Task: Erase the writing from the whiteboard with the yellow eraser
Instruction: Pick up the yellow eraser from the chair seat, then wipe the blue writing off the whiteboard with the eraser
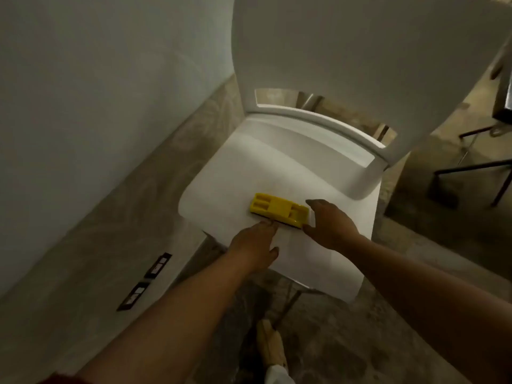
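A yellow eraser [279, 209] lies flat on a white surface on the seat of a white chair [249, 167]. A flat white sheet, apparently the whiteboard [318, 267], covers the front of the seat and overhangs its edge; I see no writing on it. My right hand [329, 225] holds the eraser's right end, thumb on the far side and fingers on the near side. My left hand [253, 248] lies flat on the white surface, its fingertips touching the eraser's near edge.
The chair's tall white backrest [332, 51] rises straight ahead. A pale wall [83, 106] with two dark wall sockets [146, 281] runs along the left. Dark metal furniture legs [471, 164] stand at the right on a mottled stone floor.
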### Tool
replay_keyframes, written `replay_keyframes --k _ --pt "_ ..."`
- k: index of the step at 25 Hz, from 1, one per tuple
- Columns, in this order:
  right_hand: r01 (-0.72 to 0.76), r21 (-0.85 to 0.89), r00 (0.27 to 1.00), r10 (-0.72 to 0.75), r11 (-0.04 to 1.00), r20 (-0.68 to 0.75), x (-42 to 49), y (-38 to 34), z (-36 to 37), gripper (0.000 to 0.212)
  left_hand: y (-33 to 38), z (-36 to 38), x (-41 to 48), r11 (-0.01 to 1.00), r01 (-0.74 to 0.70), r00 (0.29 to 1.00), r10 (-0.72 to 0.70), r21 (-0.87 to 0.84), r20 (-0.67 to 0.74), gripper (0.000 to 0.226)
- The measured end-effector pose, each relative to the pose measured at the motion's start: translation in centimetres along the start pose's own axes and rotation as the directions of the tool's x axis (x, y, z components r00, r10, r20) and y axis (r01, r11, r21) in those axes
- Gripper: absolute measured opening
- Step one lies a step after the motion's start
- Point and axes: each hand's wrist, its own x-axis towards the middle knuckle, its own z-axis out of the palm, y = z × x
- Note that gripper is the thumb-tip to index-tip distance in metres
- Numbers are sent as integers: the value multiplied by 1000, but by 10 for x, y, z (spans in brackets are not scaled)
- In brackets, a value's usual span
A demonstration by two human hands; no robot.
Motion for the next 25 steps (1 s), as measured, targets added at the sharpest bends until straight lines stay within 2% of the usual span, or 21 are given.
replay_keyframes --k 4,6,7,8,9,10,11,13,14,16,18,19,20,21,22,23,24,25 --pt "12 -20 998 -13 1000 -61 4 -12 7 57 -12 1 -8 992 54 998 -52 -114 25 72" --pt "-90 72 992 96 993 -87 -1 -27 13 42 -18 -2 -16 910 150 984 -177 -387 -35 72" --pt "-141 172 986 154 975 -70 -6 -39 18 38 -20 -4 -20 728 215 951 -309 -651 -31 71" --pt "-172 305 982 186 937 -17 -13 -56 21 35 -23 -9 -28 452 227 901 -433 -862 10 70" --pt "-177 455 984 165 873 67 -20 -76 27 35 -27 -11 -36 165 190 859 -505 -968 82 68" --pt "-158 569 985 90 807 147 -28 -100 31 37 -34 -17 -48 -45 131 831 -541 -990 134 66" --pt "-123 642 979 -13 757 203 -36 -126 34 40 -41 -25 -65 -149 61 819 -557 -987 135 68" --pt "-51 729 944 -206 682 259 -54 -172 36 41 -56 -36 -98 -214 -103 788 -614 -971 52 84" --pt "-12 771 925 -285 636 250 -63 -198 35 42 -67 -40 -120 -183 -158 749 -662 -970 3 92" --pt "70 829 909 -378 555 177 -78 -250 32 58 -87 -51 -169 -60 -206 713 -692 -977 -108 86" --pt "154 859 875 -470 489 111 -94 -309 19 81 -99 -72 -231 26 -276 711 -668 -961 -222 74" --pt "193 868 857 -510 458 78 -104 -341 11 84 -106 -81 -265 11 -366 700 -655 -931 -283 61" --pt "244 867 830 -556 434 45 -117 -377 0 82 -117 -91 -300 30 -426 660 -673 -904 -333 45" --pt "295 860 808 -589 415 7 -130 -404 -9 78 -125 -98 -332 91 -482 605 -684 -871 -406 40" --pt "371 835 785 -618 407 -48 -144 -436 -13 73 -135 -112 -377 210 -521 515 -696 -827 -501 56" --pt "405 828 784 -613 388 -97 -157 -462 -16 72 -142 -122 -416 394 -494 371 -711 -775 -598 81" --pt "473 785 780 -604 399 -163 -170 -492 -17 70 -153 -131 -463 612 -422 171 -671 -669 -722 100" --pt "563 722 747 -621 403 -236 -185 -521 -17 70 -167 -138 -510 795 -320 -39 -555 -516 -831 109"
